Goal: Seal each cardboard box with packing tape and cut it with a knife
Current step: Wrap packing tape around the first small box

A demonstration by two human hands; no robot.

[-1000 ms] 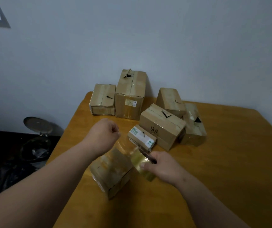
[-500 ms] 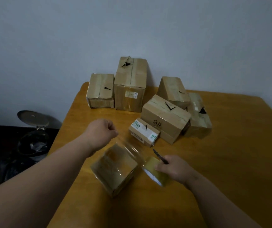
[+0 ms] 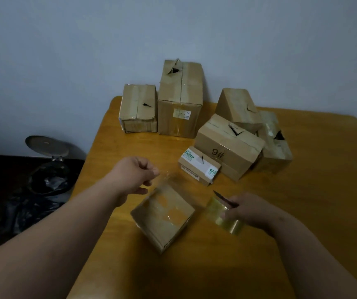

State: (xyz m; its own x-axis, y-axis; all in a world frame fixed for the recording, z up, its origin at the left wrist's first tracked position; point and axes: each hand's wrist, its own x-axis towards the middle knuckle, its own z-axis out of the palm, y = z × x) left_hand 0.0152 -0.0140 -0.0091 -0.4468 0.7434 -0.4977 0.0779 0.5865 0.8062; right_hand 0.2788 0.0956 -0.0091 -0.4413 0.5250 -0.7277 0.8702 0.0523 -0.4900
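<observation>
Near the tabletop's (image 3: pixel 302 212) front-left edge, we stretch clear packing tape (image 3: pixel 169 180) over a small cardboard box (image 3: pixel 162 219). Our left hand (image 3: pixel 137 171) pinches the tape's free end just beyond the box's far side; our right hand (image 3: pixel 246 209) grips the tape roll (image 3: pixel 220 214) together with a knife (image 3: pixel 218 194), blade pointing up and away. We judge the strip is pulled out but not yet pressed flat or cut. Next, we reckon, comes lowering it onto the flaps, then slicing near the roll. Six other boxes (image 3: pixel 227 145) cluster towards the far edge.
</observation>
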